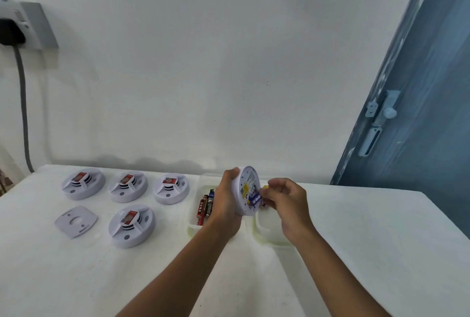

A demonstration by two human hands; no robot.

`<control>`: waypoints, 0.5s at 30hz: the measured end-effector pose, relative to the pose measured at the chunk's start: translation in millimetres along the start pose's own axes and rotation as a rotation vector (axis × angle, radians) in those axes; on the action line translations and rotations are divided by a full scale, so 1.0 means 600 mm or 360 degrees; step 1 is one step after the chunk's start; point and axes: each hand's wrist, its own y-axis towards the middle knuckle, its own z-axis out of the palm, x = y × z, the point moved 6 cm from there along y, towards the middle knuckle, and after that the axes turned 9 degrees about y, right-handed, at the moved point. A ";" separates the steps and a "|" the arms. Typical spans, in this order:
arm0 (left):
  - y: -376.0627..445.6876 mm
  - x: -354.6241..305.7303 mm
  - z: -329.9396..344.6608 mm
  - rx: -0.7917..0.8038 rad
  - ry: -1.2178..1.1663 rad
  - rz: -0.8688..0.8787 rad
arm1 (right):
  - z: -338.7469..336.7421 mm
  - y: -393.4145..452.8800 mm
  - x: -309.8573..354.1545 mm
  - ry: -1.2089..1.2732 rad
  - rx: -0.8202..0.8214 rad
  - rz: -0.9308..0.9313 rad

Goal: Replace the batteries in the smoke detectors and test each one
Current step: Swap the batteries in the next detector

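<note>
Currently: left hand [227,198] grips the round white plastic smoke detector [246,190] by its rim, held on edge above the two translucent plastic trays [264,234], open back facing right. Right hand [286,198] pinches a blue-labelled battery [255,198] at the detector's battery bay, fingers [273,185] curled; cannot tell if the battery is seated. Left tray holds loose red and black cylindrical batteries [204,206]. On the white-covered bench [356,253], well left of the trays: four more white round detectors with red stickers [131,225], three in the back row, one in front, and a flat white mounting plate [76,220] beside the front one.
</note>
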 end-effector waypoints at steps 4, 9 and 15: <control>0.015 -0.005 -0.022 -0.0063 0.0032 0.0056 | -0.035 0.056 0.019 -0.0339 -0.0173 -0.0287; 0.017 -0.007 -0.027 -0.0063 0.0026 0.0031 | -0.011 0.132 -0.025 -0.1650 0.0167 -0.0244; 0.020 -0.011 -0.029 0.0004 -0.0033 0.0037 | -0.002 0.160 -0.073 -0.1964 0.0168 -0.0151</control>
